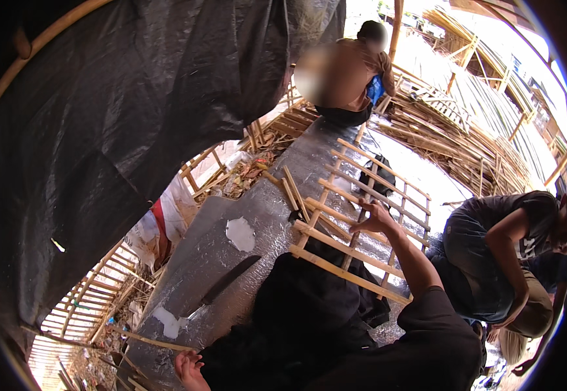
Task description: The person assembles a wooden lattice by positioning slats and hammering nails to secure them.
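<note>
A bamboo lattice panel (335, 242) of crossed slats stands tilted in front of me, over my dark-clothed legs. My right hand (376, 220) is closed around one of its inner slats, thumb and fingers on either side. Low at the left, my left hand (191, 370) has curled fingers at the end of a thin bamboo strip (146, 339) and appears to grip it. A large dark-bladed knife (231, 279) lies on the silvery mat (195, 251), between my left hand and the panel. Short bamboo sticks (295, 193) lie by the panel's left side.
A black tarp (127, 104) hangs at the left above bamboo fencing (88, 293). One person (345, 78) sits at the mat's far end; another person (498, 254) bends down close on my right. Piled bamboo poles (466, 140) lie at the back right.
</note>
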`<state>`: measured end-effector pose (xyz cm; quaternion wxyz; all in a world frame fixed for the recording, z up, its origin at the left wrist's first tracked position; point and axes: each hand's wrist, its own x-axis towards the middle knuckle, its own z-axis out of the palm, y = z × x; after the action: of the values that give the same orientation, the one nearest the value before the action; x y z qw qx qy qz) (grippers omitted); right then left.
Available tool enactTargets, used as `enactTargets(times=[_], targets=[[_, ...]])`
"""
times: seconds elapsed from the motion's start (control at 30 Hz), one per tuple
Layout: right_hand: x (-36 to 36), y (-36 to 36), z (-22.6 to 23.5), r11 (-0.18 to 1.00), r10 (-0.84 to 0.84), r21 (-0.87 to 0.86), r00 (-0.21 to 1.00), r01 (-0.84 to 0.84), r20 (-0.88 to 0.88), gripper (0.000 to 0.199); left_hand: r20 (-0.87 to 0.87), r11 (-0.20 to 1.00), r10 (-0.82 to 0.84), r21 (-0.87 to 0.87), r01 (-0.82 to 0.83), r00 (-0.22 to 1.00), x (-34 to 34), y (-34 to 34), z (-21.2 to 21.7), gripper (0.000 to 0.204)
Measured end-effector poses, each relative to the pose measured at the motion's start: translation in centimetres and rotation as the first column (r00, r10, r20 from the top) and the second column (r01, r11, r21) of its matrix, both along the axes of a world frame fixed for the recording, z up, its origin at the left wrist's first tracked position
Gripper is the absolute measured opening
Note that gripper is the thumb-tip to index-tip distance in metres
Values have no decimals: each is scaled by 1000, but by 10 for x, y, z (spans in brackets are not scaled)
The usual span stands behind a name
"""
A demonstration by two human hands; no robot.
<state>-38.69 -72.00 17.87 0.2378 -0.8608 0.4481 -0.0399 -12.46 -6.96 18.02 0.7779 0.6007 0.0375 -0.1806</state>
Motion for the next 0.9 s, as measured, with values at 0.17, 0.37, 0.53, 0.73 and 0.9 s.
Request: enactTargets(times=[0.17,0.37,0.53,0.73,0.9], targets=[[-52,-127,-71,1000,-6,-15,692,-7,-721,106,-4,995,73,-73,-73,997,-13,68,-48,44],[159,43,-46,913,203,-370,978,-174,40,74,-115,889,457,46,-455,882,-19,151,-44,44],[248,179,-67,839,525,-213,847,-501,76,66,37,835,532,138,-532,846,-18,151,-14,38],[315,272,-141,716,682,-174,730,-676,-33,87,144,641,662,399,-655,736,-61,219,-14,32],[339,357,-162,594,797,-206,604,-778,14,69,67,510,809,413,-754,584,-109,291,-47,34]])
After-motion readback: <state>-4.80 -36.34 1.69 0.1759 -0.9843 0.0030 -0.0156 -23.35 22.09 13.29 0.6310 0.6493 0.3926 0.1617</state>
